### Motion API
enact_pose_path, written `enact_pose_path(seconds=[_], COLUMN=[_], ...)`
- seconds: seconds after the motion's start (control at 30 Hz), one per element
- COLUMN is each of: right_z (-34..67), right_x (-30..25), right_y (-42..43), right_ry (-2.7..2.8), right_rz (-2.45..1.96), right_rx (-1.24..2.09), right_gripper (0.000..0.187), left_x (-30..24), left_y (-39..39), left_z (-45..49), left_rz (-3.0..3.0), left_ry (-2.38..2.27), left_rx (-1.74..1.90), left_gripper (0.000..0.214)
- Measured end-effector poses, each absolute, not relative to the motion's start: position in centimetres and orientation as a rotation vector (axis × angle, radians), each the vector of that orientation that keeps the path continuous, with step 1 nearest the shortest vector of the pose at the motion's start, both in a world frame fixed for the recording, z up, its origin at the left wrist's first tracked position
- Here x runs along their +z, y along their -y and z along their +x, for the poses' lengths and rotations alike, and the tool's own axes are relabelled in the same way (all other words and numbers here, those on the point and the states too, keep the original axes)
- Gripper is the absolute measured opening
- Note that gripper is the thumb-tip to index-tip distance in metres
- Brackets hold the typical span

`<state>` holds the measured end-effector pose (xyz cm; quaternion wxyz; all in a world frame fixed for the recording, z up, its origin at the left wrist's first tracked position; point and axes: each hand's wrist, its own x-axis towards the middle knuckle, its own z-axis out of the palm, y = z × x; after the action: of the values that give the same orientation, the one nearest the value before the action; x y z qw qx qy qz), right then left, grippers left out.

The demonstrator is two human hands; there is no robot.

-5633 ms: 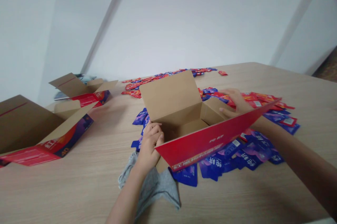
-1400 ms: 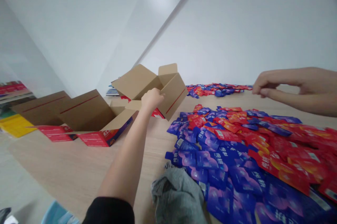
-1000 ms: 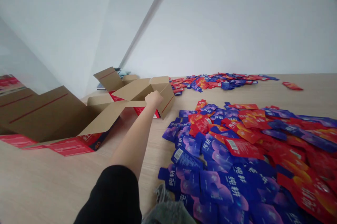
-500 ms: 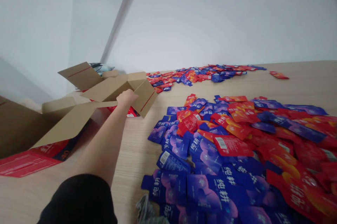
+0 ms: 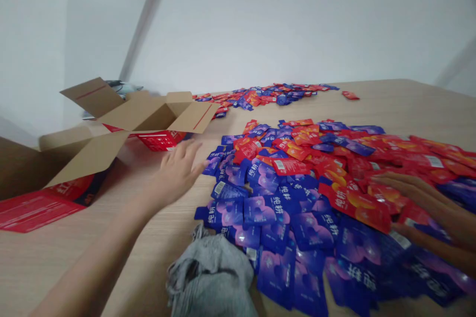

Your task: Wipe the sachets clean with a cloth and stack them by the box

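Our left hand point(image 5: 178, 170) hovers empty, fingers spread, between the open cardboard box point(image 5: 156, 118) at far left and the heap of blue and red packets point(image 5: 297, 193) on the tabletop point(image 5: 390, 103); our right hand point(image 5: 427, 203) lies flat, fingers splayed, on the heap.

A crumpled grey cloth point(image 5: 213, 280) lies on the wooden table point(image 5: 390, 103), with a far sachet heap point(image 5: 267, 95) near the wall.
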<state>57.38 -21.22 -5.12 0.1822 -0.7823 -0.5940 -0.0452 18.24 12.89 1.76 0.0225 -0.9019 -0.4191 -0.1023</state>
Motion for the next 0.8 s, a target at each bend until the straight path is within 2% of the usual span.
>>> enact_pose_path(seconds=[0.1, 0.17, 0.3, 0.5, 0.8], right_z=[54.9, 53.6, 52.3, 52.2, 53.2], right_x=[-8.5, -10.5, -14.0, -17.2, -16.5], right_y=[24.7, 26.4, 27.6, 25.2, 20.9], right_ry=[1.567, 1.511, 1.498, 1.624, 1.679], right_rz=[-2.239, -2.274, -2.383, -2.43, -2.49], right_rx=[-0.023, -0.097, -0.208, -0.364, -0.244], right_gripper=[0.096, 0.108, 0.125, 0.126, 0.113], left_x=[-2.6, -6.7, -13.4, -13.9, -12.8], left_y=[-4.4, -0.4, 3.0, 2.8, 0.5], left_z=[13.2, 10.1, 7.4, 10.4, 16.2], left_rz=[-3.004, -2.997, -2.966, -2.864, -2.861], left_ry=[1.177, 1.229, 1.243, 1.219, 1.224], left_rx=[-0.231, -0.16, -0.107, -0.268, -0.097], left_gripper=[0.057, 0.061, 0.073, 0.072, 0.074])
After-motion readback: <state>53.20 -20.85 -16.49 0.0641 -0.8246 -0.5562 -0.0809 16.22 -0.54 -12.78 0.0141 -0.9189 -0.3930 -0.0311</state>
